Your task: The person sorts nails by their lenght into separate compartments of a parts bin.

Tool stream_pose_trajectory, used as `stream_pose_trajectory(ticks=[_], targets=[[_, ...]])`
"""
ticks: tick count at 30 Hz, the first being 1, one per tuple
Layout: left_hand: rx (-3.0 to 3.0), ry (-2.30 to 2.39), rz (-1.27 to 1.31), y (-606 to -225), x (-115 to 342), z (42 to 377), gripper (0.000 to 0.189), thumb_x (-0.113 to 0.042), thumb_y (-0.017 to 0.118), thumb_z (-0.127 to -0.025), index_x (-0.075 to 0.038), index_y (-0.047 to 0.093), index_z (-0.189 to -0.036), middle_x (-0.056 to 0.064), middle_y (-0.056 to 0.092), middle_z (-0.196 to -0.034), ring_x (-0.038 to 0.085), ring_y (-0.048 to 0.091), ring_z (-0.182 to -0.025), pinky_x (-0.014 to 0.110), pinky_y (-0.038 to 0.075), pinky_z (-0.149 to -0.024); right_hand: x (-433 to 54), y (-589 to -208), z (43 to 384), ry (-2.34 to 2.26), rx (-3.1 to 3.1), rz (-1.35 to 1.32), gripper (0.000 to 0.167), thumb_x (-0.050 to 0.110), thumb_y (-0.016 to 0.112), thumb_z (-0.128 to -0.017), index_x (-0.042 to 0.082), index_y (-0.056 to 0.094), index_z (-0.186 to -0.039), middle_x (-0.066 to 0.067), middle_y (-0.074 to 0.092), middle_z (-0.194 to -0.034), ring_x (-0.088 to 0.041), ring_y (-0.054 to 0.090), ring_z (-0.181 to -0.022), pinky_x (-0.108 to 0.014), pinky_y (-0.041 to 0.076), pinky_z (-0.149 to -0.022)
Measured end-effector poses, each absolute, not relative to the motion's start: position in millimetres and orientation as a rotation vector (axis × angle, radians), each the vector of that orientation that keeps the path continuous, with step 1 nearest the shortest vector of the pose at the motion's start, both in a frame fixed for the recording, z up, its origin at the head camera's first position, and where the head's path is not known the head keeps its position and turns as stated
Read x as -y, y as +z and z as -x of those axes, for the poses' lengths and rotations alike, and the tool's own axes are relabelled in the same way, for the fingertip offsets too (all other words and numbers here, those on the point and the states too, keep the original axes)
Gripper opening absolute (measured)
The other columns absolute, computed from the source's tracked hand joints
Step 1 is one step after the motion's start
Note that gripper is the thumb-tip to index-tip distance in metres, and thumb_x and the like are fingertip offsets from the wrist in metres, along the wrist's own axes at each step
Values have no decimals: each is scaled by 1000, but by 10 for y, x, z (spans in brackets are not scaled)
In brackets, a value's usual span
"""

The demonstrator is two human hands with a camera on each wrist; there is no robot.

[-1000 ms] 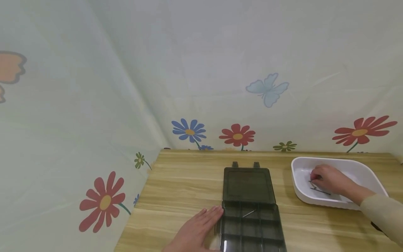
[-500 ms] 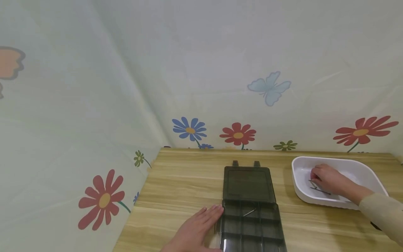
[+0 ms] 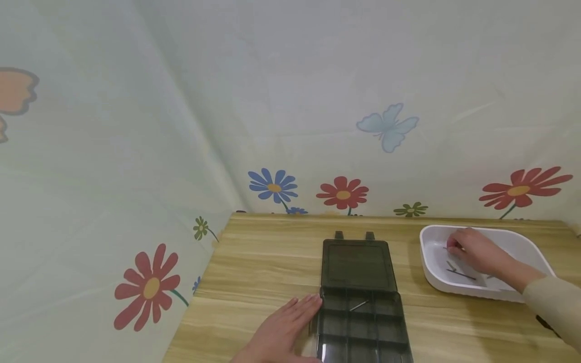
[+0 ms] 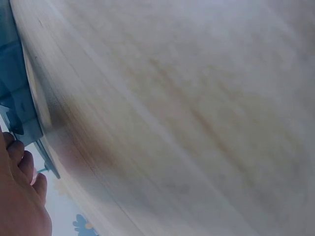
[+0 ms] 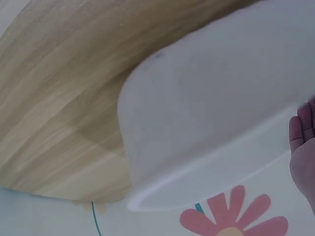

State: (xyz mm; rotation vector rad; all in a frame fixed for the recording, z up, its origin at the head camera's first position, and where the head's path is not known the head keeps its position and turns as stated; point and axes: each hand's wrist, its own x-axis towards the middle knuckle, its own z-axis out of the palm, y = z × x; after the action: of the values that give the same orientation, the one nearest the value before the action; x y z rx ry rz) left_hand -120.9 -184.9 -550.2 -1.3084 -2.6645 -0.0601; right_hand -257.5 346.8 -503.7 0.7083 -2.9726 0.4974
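Observation:
My left hand [image 3: 286,330] lies with extended fingers along the left side of a dark see-through compartment box [image 3: 361,316], fingertips at its edge near the hinge. The box's lid [image 3: 356,264] is folded back flat, and a thin metal nail [image 3: 359,306] lies in a top-row compartment. Over in the white tray [image 3: 433,282], my right hand [image 3: 476,251] pinches with thumb and fingers; a thin tip pokes out at the left, and most of the piece is hidden. Below the fingers lie a longer dark nail [image 3: 461,275] and a shorter one [image 3: 451,265].
Both box and tray stand on a wood-grain table [image 3: 272,252]. Behind and to the left hangs a pale cloth [image 3: 290,101] printed with flowers and a butterfly. In the right wrist view the tray's outer wall [image 5: 206,108] fills much of the picture.
Inside the tray my right hand has shifted slightly toward the back, uncovering more of the nails below it; a thin tip now shows at its fingertips. My left hand has stayed at the box.

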Motion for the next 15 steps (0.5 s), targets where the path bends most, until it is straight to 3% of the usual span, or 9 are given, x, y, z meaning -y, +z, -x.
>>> stream_pose_trajectory(ticks=[6, 15], targets=[[2660, -68, 1313, -5513, 1853, 1209, 115, -78, 66, -90, -7, 24, -170, 8, 33, -175, 18, 34, -159, 36, 33, -127, -3372, -4811, 2469, 572, 2909, -703, 10, 0, 79, -93, 4, 71, -98, 2, 68, -90, -16, 62, -84, -42, 59, -74], [2649, -78, 1312, -5531, 1844, 1223, 118, -78, 71, -86, -6, 26, -170, 9, 36, -173, 19, 37, -158, 36, 35, -126, -3109, -4595, 2307, 624, 2782, -746, 16, 4, 84, -91, 11, 72, -99, 6, 70, -94, -15, 67, -87, -42, 63, -76]])
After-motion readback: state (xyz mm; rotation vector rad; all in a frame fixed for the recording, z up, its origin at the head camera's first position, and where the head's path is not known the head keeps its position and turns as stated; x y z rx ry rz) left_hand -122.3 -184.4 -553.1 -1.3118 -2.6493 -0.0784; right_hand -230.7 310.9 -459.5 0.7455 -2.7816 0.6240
